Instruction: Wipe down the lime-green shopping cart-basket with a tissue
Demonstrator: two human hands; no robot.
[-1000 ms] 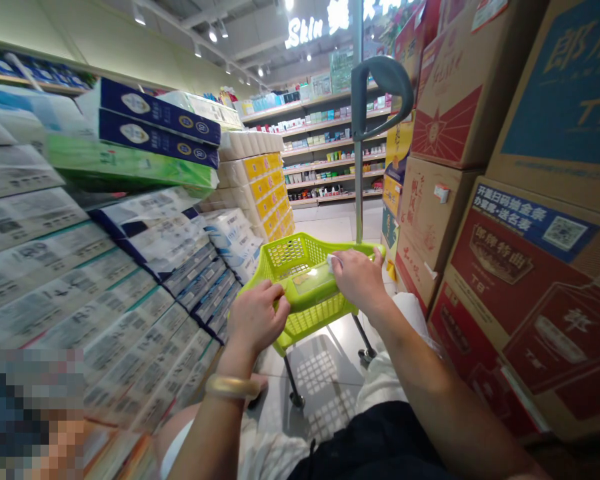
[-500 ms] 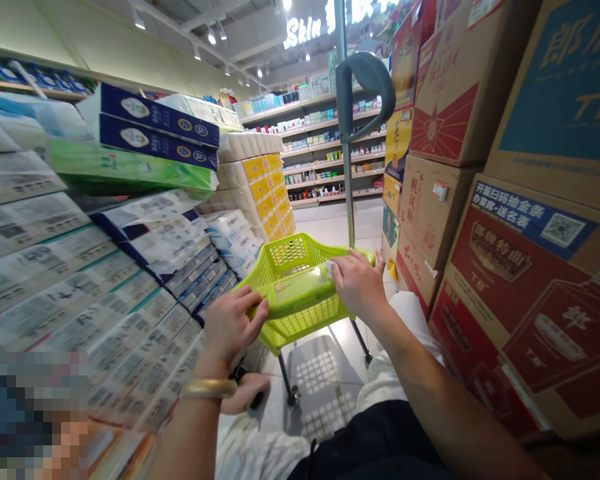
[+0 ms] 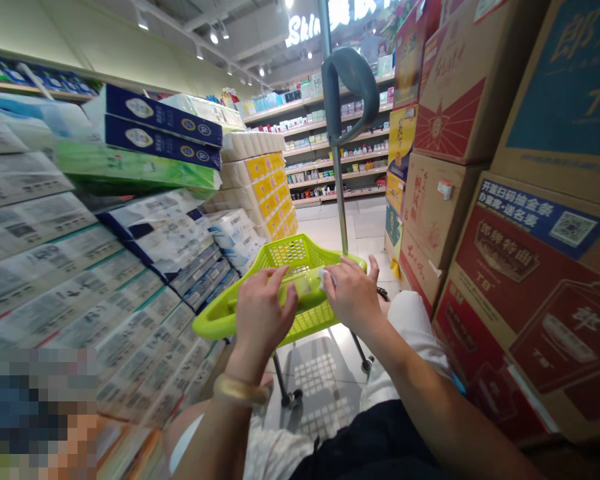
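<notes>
A lime-green shopping cart [image 3: 215, 323] stands in front of me, its basket perforated and its handle bar running across the near side. My right hand [image 3: 353, 292] rests on the right part of this bar. Between its thumb and fingers a small piece of white tissue [image 3: 323, 280] is pinched against the handle. Over the bar's middle-left part is my left hand [image 3: 263, 303], thumb apart from its fingers and nothing visible in it. Whether it touches the bar is hard to make out. At the cart's right side rises a metal pole with a grey loop grip [image 3: 353, 97].
Wrapped tissue packs [image 3: 105, 293] are piled high on the left. Stacked cartons [image 3: 525, 267] line the right side closely. Shelves of small bottles and boxes [image 3: 340, 143] stand ahead across the tiled floor. A cart wheel [image 3: 290, 399] shows near my legs.
My left hand has let go of the handle's left end and moved right, nearer my right hand. The right hand and tissue have shifted slightly left. The pole now leans left.
</notes>
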